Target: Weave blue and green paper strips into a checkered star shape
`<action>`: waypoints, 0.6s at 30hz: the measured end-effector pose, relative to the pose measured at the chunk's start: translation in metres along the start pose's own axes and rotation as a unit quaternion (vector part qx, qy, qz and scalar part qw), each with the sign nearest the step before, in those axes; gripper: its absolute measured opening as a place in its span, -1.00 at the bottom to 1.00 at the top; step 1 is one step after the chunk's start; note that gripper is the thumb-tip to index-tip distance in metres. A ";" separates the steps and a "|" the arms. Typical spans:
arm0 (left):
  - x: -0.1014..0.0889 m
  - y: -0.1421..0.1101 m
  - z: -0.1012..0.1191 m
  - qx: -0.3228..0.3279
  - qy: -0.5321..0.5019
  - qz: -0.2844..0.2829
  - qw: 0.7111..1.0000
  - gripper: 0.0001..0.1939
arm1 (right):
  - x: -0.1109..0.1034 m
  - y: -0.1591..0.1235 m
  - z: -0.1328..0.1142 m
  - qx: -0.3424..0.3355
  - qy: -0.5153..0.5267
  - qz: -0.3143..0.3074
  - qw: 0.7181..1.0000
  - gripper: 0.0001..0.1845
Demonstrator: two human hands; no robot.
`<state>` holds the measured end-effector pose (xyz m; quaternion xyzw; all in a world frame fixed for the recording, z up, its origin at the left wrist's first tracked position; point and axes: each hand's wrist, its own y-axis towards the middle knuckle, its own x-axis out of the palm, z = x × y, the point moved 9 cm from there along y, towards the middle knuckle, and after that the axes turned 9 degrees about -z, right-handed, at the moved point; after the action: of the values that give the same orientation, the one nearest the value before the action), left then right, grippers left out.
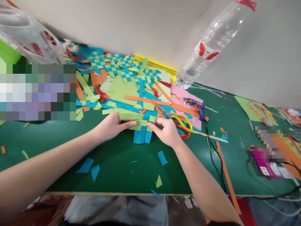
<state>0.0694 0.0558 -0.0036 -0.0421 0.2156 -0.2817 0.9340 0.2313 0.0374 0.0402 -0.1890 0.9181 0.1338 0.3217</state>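
My left hand (pixel 112 125) and my right hand (pixel 166 130) both pinch a small woven mat of green and blue paper strips (pixel 141 128) lying on the green table (pixel 117 169). The left fingers press its left edge and a green strip; the right fingers grip its right edge. Blue strip ends hang out toward me below the weave. Yellow-handled scissors (pixel 182 123) lie just right of my right hand. Behind the mat lies a heap of loose strips and several finished checkered weaves (pixel 117 67).
A clear plastic bottle (pixel 211 47) leans against the wall at the back right. A glue gun (pixel 196 106) with a black cord (pixel 217 153) lies right of the scissors. Paper scraps (pixel 90 168) dot the near table. A plastic bag (pixel 25 34) sits far left.
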 end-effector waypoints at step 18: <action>-0.001 0.000 0.001 0.011 -0.001 0.003 1.000 -0.63 | 0.001 0.000 0.001 0.003 0.003 -0.005 1.000 -0.54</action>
<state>0.0688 0.0563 -0.0027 -0.0317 0.2113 -0.2809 0.9356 0.2308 0.0372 0.0389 -0.1931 0.9184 0.1285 0.3205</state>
